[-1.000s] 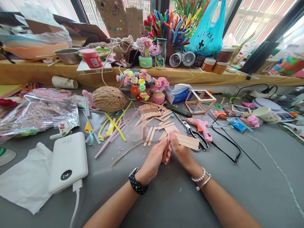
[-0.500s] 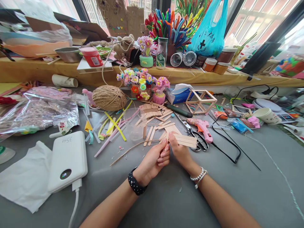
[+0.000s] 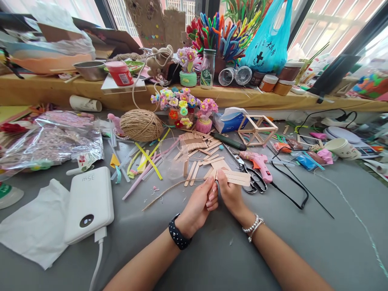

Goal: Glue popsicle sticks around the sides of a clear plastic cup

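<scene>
My right hand (image 3: 232, 198) is closed on a small panel of flat craft sticks (image 3: 239, 178) laid side by side, the thumb pressing on top. My left hand (image 3: 198, 204) meets it at the panel's left end, fingers curled and thumb pinching a strand of jute twine (image 3: 165, 194). The strand's loose end trails left over the grey table. Where the twine meets the sticks, my fingertips cover it. Just beyond the hands lie loose craft sticks (image 3: 191, 173). Scissors (image 3: 257, 182) and a pink glue gun (image 3: 257, 161) rest right of the panel.
A ball of twine (image 3: 141, 125) and a clear plastic cup (image 3: 172, 159) stand behind my left hand. A stick-built cube frame (image 3: 257, 130) sits at the back. On the left is a white power bank (image 3: 89, 206) with a cable. The glue gun's black cord (image 3: 292, 198) curves rightward.
The view has shifted very slightly. Both hands keep their hold on the twine and stick panel, with the left wrist moved a little to the right.
</scene>
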A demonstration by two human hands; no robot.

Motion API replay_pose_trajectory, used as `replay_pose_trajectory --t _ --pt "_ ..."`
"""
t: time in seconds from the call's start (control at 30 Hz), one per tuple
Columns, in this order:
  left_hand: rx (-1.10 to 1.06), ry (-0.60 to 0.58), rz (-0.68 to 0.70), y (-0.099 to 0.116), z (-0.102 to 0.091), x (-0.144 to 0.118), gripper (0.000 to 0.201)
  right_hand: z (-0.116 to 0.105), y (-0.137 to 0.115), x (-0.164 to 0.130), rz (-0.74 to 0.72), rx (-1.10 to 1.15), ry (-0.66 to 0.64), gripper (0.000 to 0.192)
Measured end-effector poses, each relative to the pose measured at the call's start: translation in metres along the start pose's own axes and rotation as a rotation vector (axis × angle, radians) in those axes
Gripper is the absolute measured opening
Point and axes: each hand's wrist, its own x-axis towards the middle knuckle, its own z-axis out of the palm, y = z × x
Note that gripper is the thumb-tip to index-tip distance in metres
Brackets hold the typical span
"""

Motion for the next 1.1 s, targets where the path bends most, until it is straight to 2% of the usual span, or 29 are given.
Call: replay_pose_trajectory --t 0.27,0.57,0.67,0.73,0.8,0.97,1.03,1.1 --pt "-0.219 -0.065 -0.189 0.011 0.004 -0.003 0.043 -0.002 0.002 -0.001 -0.011 -0.008 -0.048 0.029" --pt "-0.370 -0.128 -0.240 0.016 0.004 -0.008 0.045 -0.004 0.003 -0.001 -0.053 0.019 -0.006 0.026" --pt "-0.355 -0.147 -0.236 0.017 0.004 -0.009 0.043 -0.004 0.003 -0.001 -0.065 0.013 0.003 0.027" --pt "-0.229 -0.137 -0.205 0.016 0.004 -0.008 0.042 -0.005 0.003 -0.001 -0.084 -0.001 0.026 0.026" --pt "0.004 -0.088 -0.116 0.013 0.004 -0.007 0.041 -0.006 0.002 -0.001 -0.114 -0.022 0.045 0.025" --pt "0.723 0.115 0.273 0.011 0.001 -0.007 0.033 -0.011 -0.003 0.001 -0.136 -0.051 0.037 0.026" --pt "0.938 0.174 0.432 0.012 -0.001 -0.008 0.027 -0.012 -0.005 0.001 -0.141 -0.046 0.040 0.025" --pt "1.095 0.203 0.530 0.014 -0.002 -0.010 0.025 -0.012 -0.006 0.002 -0.141 -0.040 0.043 0.024"
